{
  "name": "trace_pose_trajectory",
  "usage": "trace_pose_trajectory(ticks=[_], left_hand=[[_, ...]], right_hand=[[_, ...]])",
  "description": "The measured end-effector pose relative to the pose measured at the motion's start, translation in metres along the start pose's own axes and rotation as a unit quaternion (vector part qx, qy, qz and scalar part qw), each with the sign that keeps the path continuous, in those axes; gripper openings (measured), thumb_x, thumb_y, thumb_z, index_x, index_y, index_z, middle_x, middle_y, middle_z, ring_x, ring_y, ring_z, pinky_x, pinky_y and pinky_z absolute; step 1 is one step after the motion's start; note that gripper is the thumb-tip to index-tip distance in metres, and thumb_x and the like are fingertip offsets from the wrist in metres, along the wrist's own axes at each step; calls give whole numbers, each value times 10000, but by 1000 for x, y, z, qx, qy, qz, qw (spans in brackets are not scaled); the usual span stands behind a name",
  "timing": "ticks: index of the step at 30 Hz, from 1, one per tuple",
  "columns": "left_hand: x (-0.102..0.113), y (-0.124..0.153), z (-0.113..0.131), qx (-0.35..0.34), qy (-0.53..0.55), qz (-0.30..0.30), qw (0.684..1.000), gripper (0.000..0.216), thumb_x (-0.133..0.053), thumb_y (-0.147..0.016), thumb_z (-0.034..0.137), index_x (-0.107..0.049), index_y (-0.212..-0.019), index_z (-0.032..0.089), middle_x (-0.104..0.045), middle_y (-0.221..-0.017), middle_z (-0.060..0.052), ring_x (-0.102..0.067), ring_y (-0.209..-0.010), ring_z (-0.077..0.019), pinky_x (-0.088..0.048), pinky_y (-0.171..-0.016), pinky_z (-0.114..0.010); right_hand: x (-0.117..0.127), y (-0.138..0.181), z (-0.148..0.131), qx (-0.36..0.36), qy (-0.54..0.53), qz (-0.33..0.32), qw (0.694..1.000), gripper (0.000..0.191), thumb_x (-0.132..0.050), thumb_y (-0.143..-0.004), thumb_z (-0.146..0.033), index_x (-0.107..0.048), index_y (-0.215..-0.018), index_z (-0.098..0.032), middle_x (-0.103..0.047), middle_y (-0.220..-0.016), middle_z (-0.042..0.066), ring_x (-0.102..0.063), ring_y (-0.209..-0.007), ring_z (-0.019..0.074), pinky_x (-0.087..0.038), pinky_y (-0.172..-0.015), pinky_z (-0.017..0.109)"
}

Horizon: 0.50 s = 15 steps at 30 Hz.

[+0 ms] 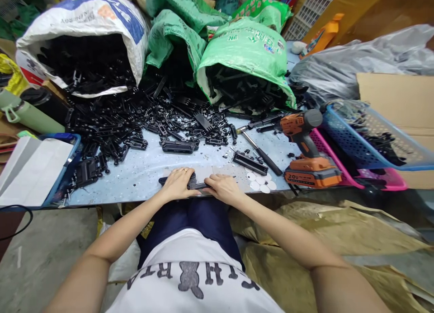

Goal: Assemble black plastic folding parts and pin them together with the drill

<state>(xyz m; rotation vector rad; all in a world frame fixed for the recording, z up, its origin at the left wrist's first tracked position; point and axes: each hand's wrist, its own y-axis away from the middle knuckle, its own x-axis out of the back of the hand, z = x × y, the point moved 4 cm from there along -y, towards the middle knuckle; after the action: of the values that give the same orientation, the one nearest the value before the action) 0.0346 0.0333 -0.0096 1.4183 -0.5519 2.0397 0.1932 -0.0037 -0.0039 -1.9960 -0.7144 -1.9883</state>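
Observation:
At the table's front edge, my left hand is closed over a black jointed plastic part, its fingers covering much of it. My right hand grips the bar-like right end of the same piece, thumb and fingers pressed together. What the part is exactly, I cannot make out. Just beyond my hands lies a black assembled bracket. Another long black bracket rests to the right, beside a hammer with a black handle. White round discs are spread near my right hand.
Loose black parts and screws heap across the table's back. A white sack and a green sack spill more. An orange cordless drill stands at right, by a blue basket and pink basket. A blue tray sits left.

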Motion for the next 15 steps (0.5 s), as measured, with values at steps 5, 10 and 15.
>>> trace_pose_trajectory(ticks=[5, 10, 15], left_hand=[[-4, 6, -1, -14, 11, 55, 998, 430, -597, -774, 469, -468, -1064, 178, -598, -980, -76, -579, -924, -242, -446, -783, -352], [-7, 11, -3, -12, 26, 73, 997, 430, -565, -779, 532, -498, -1029, 188, -611, -946, -62, -595, -898, -229, -467, -759, -340], [14, -34, -5, -29, 16, 70, 997, 531, -536, -798, 544, -476, -1175, 176, -573, -1121, -101, -522, -1055, -259, -440, -871, -384]], right_hand=[[16, 3, -11, -7, 47, 44, 998, 352, -305, -950, -431, -552, -989, -183, -593, -903, 91, -538, -833, 203, -285, -657, 299], [29, -1, -7, 28, 50, 61, 996, 320, -335, -947, -412, -562, -970, -188, -592, -870, 82, -523, -805, 195, -278, -640, 299], [13, -4, 23, 20, -5, 106, 994, 334, -412, -912, -458, -588, -922, -175, -597, -897, 75, -524, -822, 191, -327, -655, 287]])
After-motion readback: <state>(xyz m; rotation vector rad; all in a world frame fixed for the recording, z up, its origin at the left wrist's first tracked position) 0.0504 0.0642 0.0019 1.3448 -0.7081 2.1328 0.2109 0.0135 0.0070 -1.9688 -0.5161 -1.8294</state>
